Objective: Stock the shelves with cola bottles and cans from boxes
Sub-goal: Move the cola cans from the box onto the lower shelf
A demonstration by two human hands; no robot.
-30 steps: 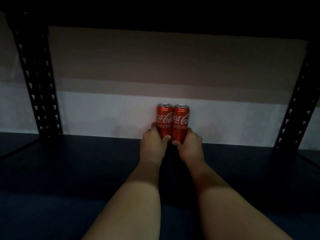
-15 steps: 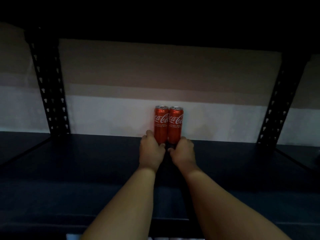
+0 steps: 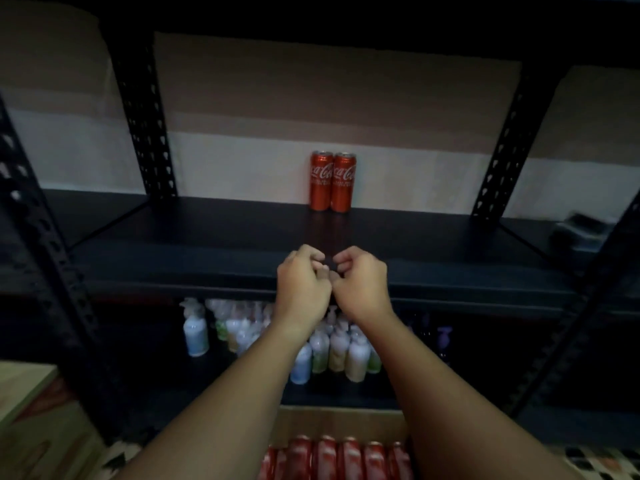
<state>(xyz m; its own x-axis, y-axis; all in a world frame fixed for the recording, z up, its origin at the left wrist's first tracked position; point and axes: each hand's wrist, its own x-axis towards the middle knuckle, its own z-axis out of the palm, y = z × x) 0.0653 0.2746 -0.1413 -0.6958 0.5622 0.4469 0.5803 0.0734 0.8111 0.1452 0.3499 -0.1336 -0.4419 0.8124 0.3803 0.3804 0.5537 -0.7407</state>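
Standing against a pale wall, two cola cans (image 3: pixel 332 181) occupy a black shelf (image 3: pixel 207 244); empty hands (image 3: pixel 332 282) curl together.

We see a dim, underexposed scene: the black metal shelf rack (image 3: pixel 346 237) sinks into shadow, the pale back wall (image 3: pixel 242 168) catches soft light, and edges bend and blur slightly.

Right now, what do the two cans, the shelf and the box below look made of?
Cans: likely aluminium, glossy red print, silvery rims on top.
Shelf: board dark and faintly glossy, mirroring the cans; metal or laminate, unclear. Its uprights look like matte black punched steel.
Box: brown, matte, probably cardboard; more red cans inside.
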